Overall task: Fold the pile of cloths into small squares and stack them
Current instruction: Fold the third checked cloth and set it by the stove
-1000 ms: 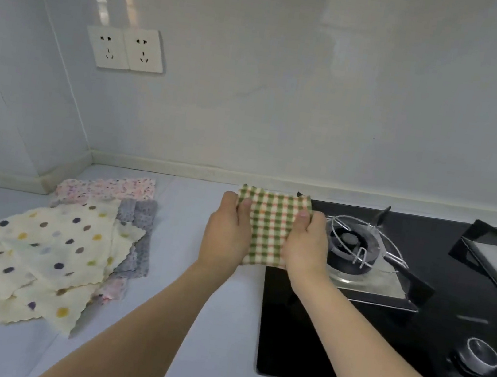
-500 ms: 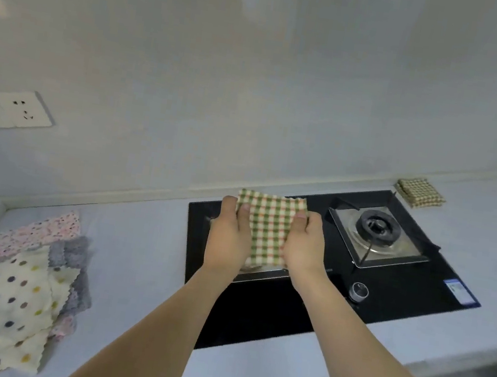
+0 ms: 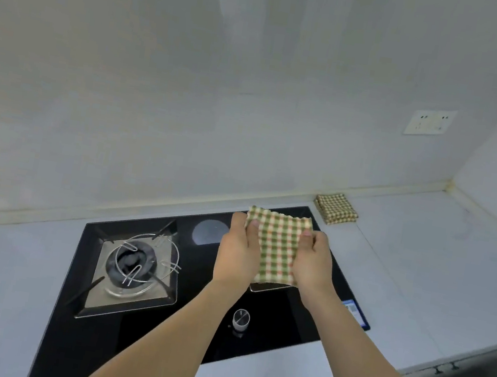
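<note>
Pale grey bench at the far left, with a blurred strip of cloth just at the frame edge, too unclear to tell more. Next, black glass hob set in the bench, with a left burner under a wire pot support and a round knob near the front edge. Above the right part of the hob, left hand and right hand held up side by side, both raised off the surface. Between them a folded green checked cloth, pinched on its left edge by the left grip, thumb on the near face and fingers behind, and pinched the same way on its right edge by the right grip. Further right, at the wall, a second folded checked cloth lying flat on the bench, just beyond the hob corner, well apart from the hands. Higher on the wall, white socket plate.
</note>
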Demonstrator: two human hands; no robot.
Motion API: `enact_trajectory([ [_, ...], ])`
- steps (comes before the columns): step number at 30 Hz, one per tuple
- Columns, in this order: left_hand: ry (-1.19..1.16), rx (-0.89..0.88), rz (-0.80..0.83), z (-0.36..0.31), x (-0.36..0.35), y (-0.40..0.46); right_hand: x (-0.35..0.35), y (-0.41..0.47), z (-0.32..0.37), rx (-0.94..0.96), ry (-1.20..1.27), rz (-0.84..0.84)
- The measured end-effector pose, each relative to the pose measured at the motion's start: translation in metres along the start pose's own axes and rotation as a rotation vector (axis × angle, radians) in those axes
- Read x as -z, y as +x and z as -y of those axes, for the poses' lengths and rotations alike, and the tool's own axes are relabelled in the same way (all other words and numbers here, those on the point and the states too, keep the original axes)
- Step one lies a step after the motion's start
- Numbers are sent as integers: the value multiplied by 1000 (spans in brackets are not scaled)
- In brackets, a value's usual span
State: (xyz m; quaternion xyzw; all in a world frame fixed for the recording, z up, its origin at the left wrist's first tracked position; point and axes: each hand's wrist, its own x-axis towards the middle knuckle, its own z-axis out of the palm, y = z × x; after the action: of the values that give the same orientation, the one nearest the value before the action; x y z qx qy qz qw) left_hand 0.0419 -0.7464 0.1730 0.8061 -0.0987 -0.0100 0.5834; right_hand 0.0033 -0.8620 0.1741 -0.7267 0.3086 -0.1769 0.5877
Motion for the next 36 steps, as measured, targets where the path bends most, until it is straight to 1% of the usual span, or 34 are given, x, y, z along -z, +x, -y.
enact_trajectory([
  [4,-14,12,-11,-5,-34,34,11,49,-1,24,17,12],
  [8,5,51,1,-8,-80,68,31,99,-6,24,-9,-12],
  [14,10,87,26,-20,-169,109,81,181,-25,14,-12,-1],
  [17,29,121,7,-23,-219,130,108,228,-39,-25,-10,48],
  [19,33,151,-9,-24,-254,144,128,265,-49,-30,-66,82],
  [23,86,198,-53,-19,-315,184,152,346,-68,42,-232,135],
  [27,157,216,-92,-2,-356,241,143,421,-86,76,-286,162],
  [31,245,256,-116,37,-383,293,115,482,-115,131,-401,196],
  [36,484,318,-120,96,-410,320,82,523,-165,186,-604,241],
])
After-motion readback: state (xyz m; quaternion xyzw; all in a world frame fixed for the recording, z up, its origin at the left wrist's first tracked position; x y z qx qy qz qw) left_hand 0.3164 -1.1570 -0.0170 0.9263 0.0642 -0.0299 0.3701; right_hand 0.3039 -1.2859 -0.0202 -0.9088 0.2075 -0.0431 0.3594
